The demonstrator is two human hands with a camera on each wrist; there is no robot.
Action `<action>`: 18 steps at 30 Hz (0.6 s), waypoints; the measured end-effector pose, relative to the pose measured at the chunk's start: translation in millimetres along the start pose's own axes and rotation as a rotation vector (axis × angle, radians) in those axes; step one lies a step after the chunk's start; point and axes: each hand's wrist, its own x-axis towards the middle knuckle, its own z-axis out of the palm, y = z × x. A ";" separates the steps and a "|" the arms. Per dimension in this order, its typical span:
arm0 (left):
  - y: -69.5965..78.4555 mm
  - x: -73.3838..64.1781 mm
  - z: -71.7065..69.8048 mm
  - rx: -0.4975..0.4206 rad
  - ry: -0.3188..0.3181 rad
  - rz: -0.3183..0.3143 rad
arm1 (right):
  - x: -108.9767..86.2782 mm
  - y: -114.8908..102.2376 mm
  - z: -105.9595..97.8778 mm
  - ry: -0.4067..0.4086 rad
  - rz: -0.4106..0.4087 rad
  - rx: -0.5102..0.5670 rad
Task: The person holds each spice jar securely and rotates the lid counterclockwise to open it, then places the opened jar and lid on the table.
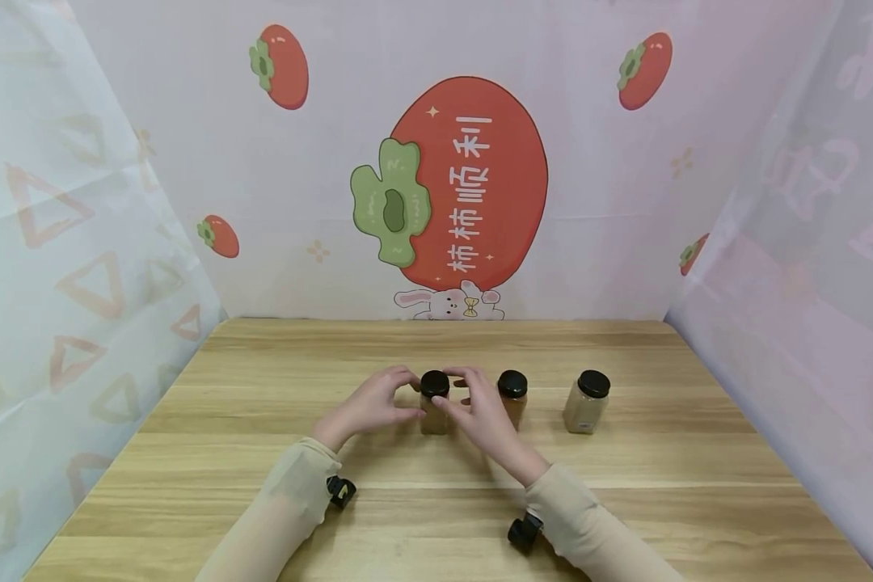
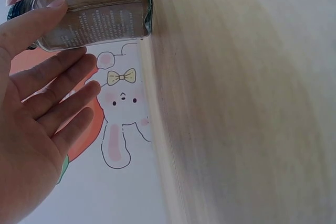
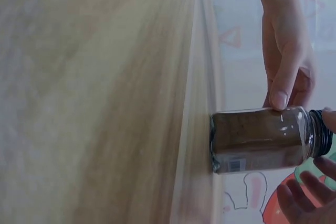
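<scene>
A glass spice jar (image 1: 433, 419) of brown powder with a black screw lid stands upright on the table between both hands. My left hand (image 1: 374, 404) holds its body lightly from the left. In the left wrist view, the thumb lies on the jar (image 2: 100, 9) and the other fingers spread loosely beside it. My right hand (image 1: 483, 416) has its thumb and index finger at the lid (image 3: 321, 134), while its remaining fingers hang apart from the glass. Right behind that hand is a second jar (image 1: 513, 396), with reddish-brown powder, partly hidden.
Farther right stands a third jar (image 1: 585, 404), with paler beige powder and a black lid. The wooden table (image 1: 262, 388) ends at a fabric backdrop (image 1: 298, 162) printed with persimmons and a rabbit. Similar cloth hangs on both sides.
</scene>
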 end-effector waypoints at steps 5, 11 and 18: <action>-1.1 0.4 0.2 0.006 -0.001 0.007 | 0.4 -3.1 3.2 0.044 0.030 -0.003; -0.7 0.6 0.1 -0.006 -0.006 0.003 | 0.6 -4.2 4.3 0.062 0.016 -0.008; -0.7 0.4 -0.1 -0.013 -0.005 -0.001 | 2.2 -1.7 3.2 0.026 0.008 -0.008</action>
